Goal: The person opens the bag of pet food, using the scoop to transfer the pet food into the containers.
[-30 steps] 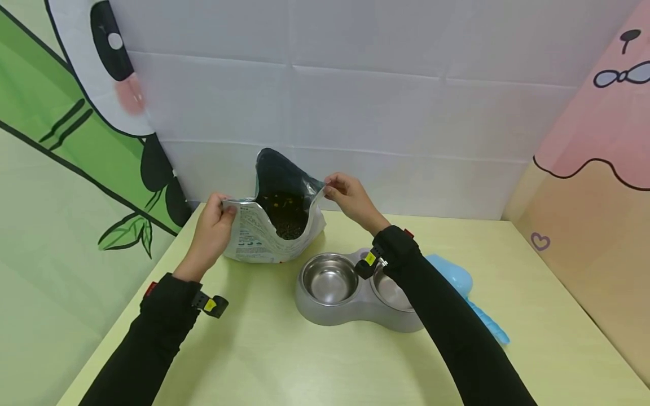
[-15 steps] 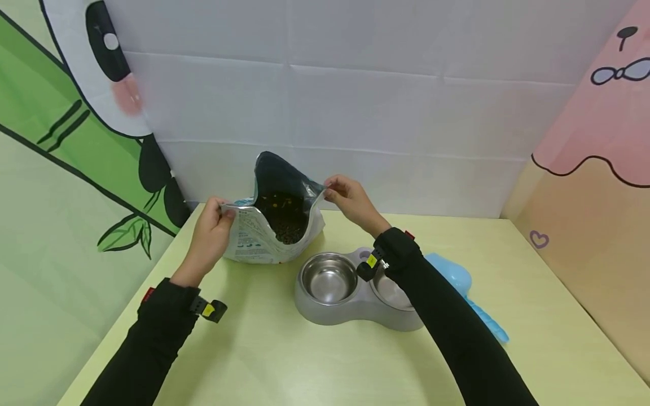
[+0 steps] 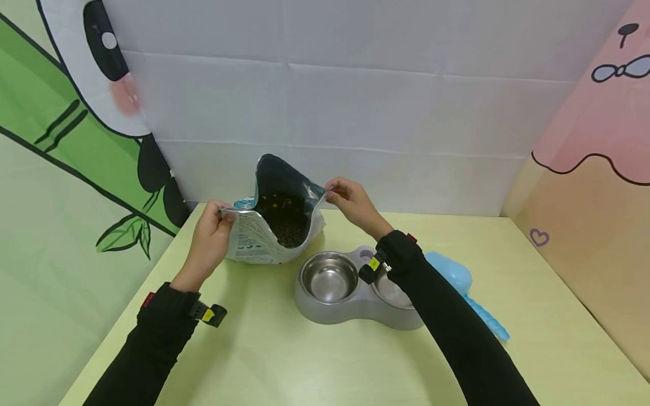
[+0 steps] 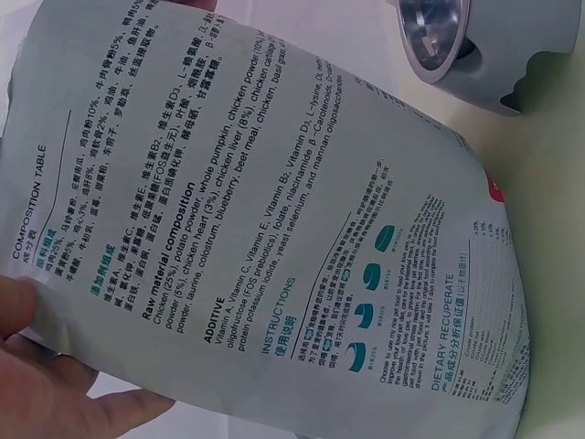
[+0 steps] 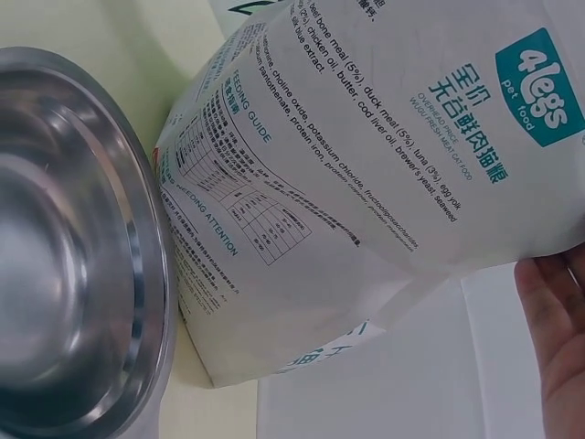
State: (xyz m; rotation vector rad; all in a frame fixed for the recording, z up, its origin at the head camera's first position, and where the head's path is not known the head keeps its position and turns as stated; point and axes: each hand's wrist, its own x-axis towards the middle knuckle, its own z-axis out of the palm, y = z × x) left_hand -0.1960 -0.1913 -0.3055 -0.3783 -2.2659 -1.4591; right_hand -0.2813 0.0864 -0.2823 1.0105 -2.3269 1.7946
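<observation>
A white cat food bag (image 3: 249,241) stands at the back left of the table, its mouth spread wide and brown kibble (image 3: 289,228) visible inside. My left hand (image 3: 207,237) pinches the left edge of the mouth between thumb and fingers. At the opposite corner, my right hand (image 3: 356,207) pinches the rim. Printed text covers the bag (image 4: 265,229) in the left wrist view, where part of the left hand (image 4: 55,384) shows. The right wrist view has the bag's other printed part (image 5: 384,183) and some of the right hand (image 5: 556,338).
A grey double pet feeder (image 3: 332,314) with two steel bowls (image 3: 330,280) stands in front of the bag; my right forearm partly covers its right bowl. Beyond that forearm lies a blue scoop (image 3: 452,273). A pale fabric wall (image 3: 365,113) rises directly behind the table.
The bag's mouth has sunk slightly and its front rim dips lower, showing more blue print at the left edge. Both hands keep their pinch and have barely shifted.
</observation>
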